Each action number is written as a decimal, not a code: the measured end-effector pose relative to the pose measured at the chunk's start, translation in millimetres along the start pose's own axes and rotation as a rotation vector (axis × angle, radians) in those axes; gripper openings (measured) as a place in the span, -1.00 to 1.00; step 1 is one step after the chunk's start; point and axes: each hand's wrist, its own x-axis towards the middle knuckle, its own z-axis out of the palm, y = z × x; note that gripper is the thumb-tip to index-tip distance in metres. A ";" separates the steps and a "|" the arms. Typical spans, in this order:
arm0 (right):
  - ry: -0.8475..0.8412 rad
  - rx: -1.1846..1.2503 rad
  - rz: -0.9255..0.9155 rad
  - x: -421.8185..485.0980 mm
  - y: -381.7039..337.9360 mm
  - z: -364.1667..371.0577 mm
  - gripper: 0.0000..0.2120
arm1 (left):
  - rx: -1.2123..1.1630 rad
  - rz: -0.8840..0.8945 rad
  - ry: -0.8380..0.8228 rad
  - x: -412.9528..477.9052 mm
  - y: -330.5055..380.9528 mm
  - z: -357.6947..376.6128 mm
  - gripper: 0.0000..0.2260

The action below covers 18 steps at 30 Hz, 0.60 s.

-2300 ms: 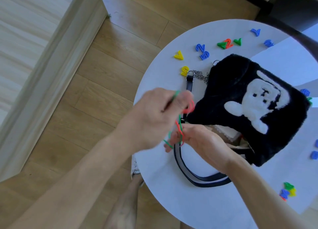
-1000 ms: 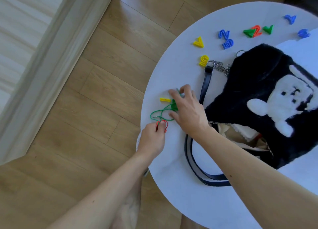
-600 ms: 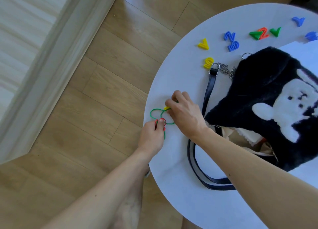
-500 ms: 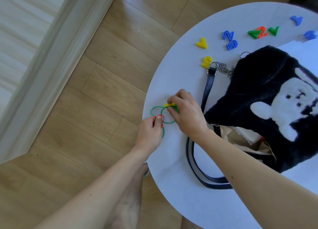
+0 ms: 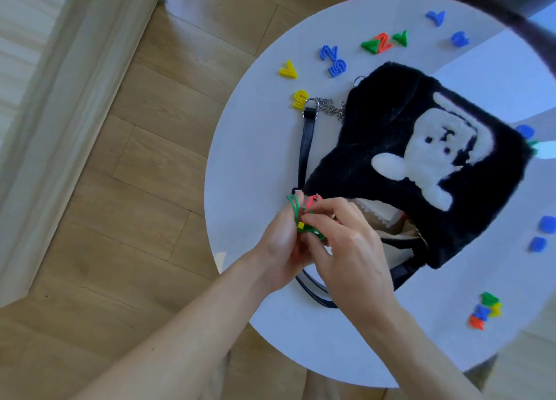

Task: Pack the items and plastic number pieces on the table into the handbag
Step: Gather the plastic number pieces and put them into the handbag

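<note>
Both hands, left (image 5: 278, 246) and right (image 5: 346, 249), pinch a tangle of green and red loops (image 5: 304, 219) together. They're right at the furry black handbag's (image 5: 391, 146) open mouth. Number pieces (image 5: 332, 61) lie scattered on the table (image 5: 252, 159).

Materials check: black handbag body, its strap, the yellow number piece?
Black fluffy handbag: plush faux fur, by its fuzzy matte pile.
Dark flat strap: likely leather or imitation, smooth with a slight sheen.
Yellow number piece: seemingly hard plastic, glossy, with crisp moulded edges.
</note>
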 end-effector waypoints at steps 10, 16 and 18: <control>0.080 0.152 -0.002 -39.2 38.4 -56.0 -0.71 | 0.290 0.094 0.119 16.2 -34.5 57.6 -0.68; 0.211 -0.289 0.293 -14.3 126.9 -53.9 -0.52 | 0.408 0.082 0.089 30.6 -50.1 69.6 -0.67; 0.092 -0.482 0.290 -5.3 147.8 -46.2 -0.39 | 0.437 0.078 0.097 34.8 -55.9 72.8 -0.67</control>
